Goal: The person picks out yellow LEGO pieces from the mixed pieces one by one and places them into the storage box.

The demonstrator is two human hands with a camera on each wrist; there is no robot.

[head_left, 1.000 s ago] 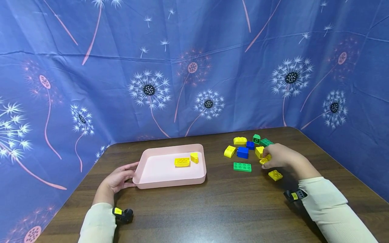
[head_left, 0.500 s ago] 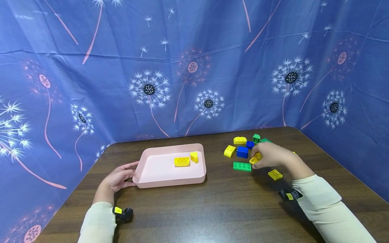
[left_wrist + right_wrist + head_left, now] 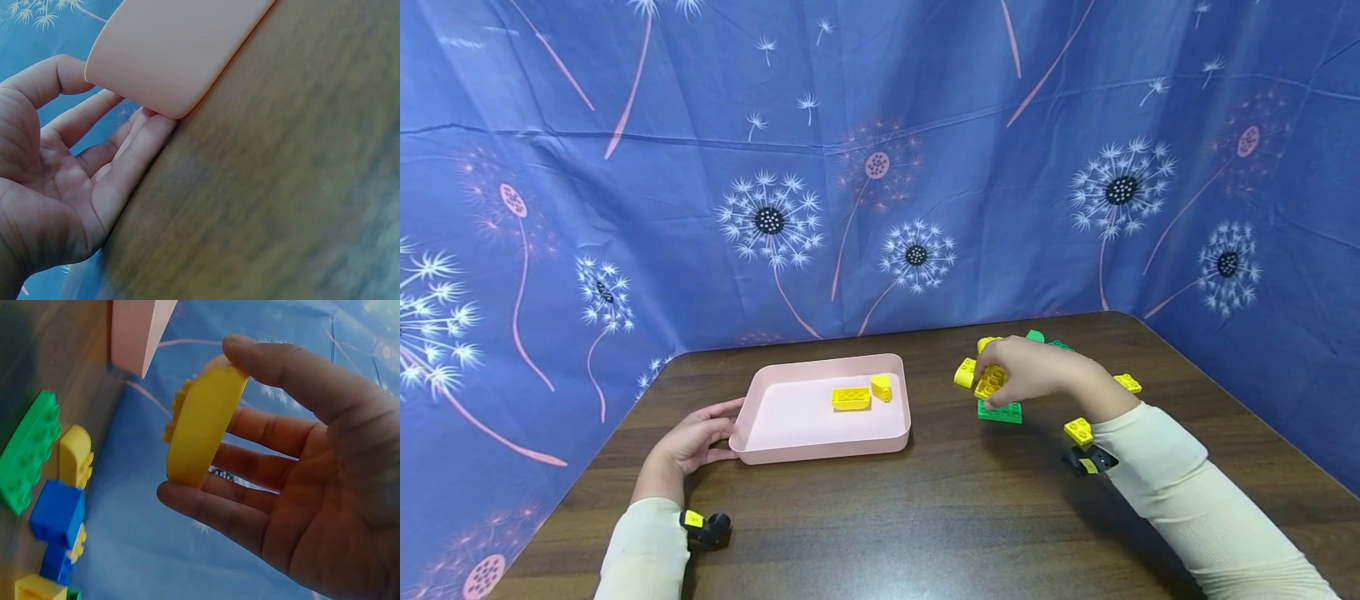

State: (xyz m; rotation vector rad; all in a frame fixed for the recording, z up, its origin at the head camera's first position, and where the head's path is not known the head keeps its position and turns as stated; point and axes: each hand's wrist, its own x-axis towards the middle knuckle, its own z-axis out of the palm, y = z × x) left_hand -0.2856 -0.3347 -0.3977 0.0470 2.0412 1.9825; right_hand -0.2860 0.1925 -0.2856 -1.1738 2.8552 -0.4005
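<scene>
In the head view my left hand [image 3: 702,437] touches the left end of a pink tray [image 3: 820,455] with extended fingers. The left wrist view shows those fingertips against the tray's outer wall [image 3: 162,59]. My right hand [image 3: 1041,367] holds a yellow toy brick [image 3: 991,382] with a rounded side above the table. Seen from the right wrist, thumb and fingertips pinch this yellow brick [image 3: 206,422] at its two ends. Inside the tray lie a yellow studded brick [image 3: 851,399] and a small yellow brick [image 3: 881,387].
Below the right hand lies a flat green brick [image 3: 1000,412], with a curved yellow brick [image 3: 965,372] beside it. Blue bricks [image 3: 57,514] appear in the right wrist view. Two yellow bricks, one near [image 3: 1078,431] and one farther [image 3: 1127,383], lie rightward. A patterned blue cloth [image 3: 880,167] hangs behind.
My right hand has moved left with the yellow brick, from the right side of the pile to above the green brick. The left hand and tray stay put.
</scene>
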